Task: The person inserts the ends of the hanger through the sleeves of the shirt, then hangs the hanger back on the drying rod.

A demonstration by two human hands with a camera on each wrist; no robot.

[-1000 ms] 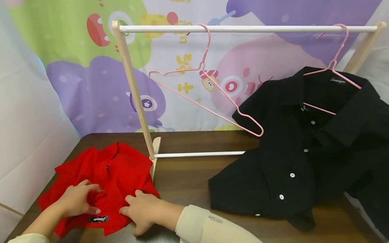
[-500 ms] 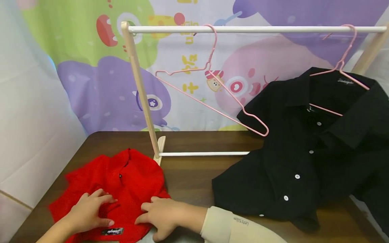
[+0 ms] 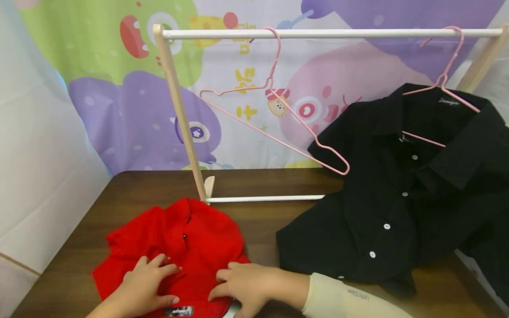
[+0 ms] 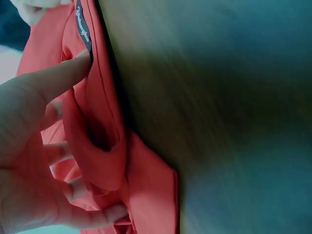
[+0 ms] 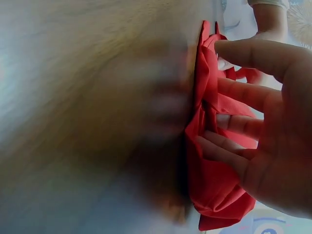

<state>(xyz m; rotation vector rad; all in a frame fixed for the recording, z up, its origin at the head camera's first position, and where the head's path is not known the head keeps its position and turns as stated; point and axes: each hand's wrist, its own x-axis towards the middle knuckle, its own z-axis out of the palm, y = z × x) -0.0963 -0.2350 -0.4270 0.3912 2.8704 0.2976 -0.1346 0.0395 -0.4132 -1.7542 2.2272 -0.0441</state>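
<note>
A red shirt [image 3: 199, 238] lies on the table, its collar end toward the rack and its black label [image 3: 179, 311] near the lower frame edge. My left hand [image 3: 145, 285] rests on its left part with spread, slightly bent fingers; in the left wrist view the thumb of that hand [image 4: 29, 126] touches the cloth beside the label [image 4: 84, 29]. On the shirt's right side lies my right hand [image 3: 246, 285]. The right wrist view has this hand [image 5: 273, 122] with relaxed, parted fingers against the red folds [image 5: 214, 170].
Behind stands a rack with a white bar [image 3: 358, 33] and wooden posts [image 3: 179, 106]. A bare pink hanger [image 3: 274, 140] hangs from it, and right of that a black shirt [image 3: 381, 176] on another pink hanger [image 3: 451, 66]. A cartoon cloth [image 3: 111, 106] covers the back.
The red shirt has slid to the right across the table together with both hands. The head view has shifted slightly. The black shirt and both hangers hang as before.
</note>
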